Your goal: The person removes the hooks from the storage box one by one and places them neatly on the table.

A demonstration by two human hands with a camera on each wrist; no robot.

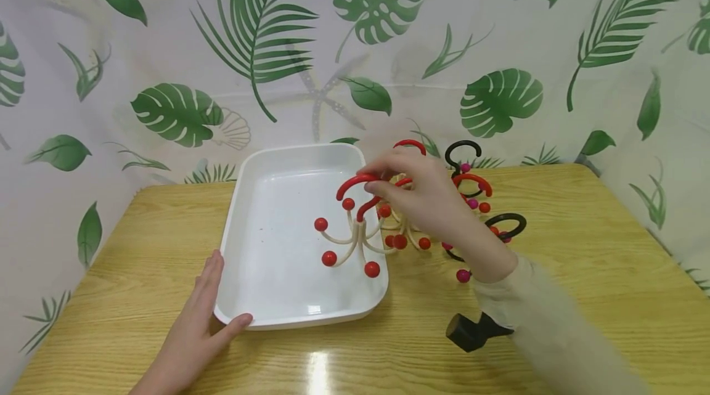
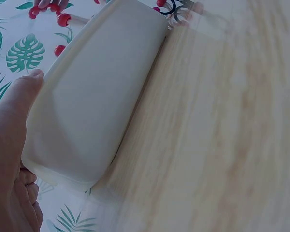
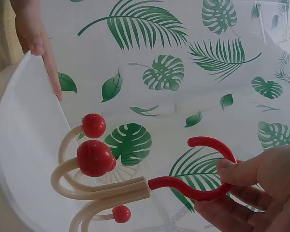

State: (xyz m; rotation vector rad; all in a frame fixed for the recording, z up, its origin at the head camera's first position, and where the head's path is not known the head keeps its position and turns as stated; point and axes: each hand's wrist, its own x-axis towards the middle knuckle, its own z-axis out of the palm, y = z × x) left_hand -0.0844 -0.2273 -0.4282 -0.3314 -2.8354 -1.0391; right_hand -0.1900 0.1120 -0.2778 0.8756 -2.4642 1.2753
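Observation:
Over the right part of a white rectangular tray [image 1: 269, 210], my right hand [image 1: 429, 191] pinches a hook hanger [image 1: 360, 232] by its red curved top. Several cream arms spread from its stem, each tipped with a red ball. In the right wrist view, thumb and fingers of the right hand [image 3: 256, 188] close round the red hook [image 3: 210, 195], the ball-tipped arms pointing away toward the tray. At the tray's near left corner, my left hand [image 1: 194, 321] holds the wall, thumb on the near rim and fingers along the left side. The left wrist view shows the tray's outer wall [image 2: 96, 96].
Right of the tray, partly behind my right arm, stand more hangers: a cream one with red balls [image 1: 407, 222] and black-hooked ones [image 1: 513, 225] with magenta balls. The wooden table [image 1: 582, 247] meets a leaf-patterned cloth [image 1: 410, 74] at the back.

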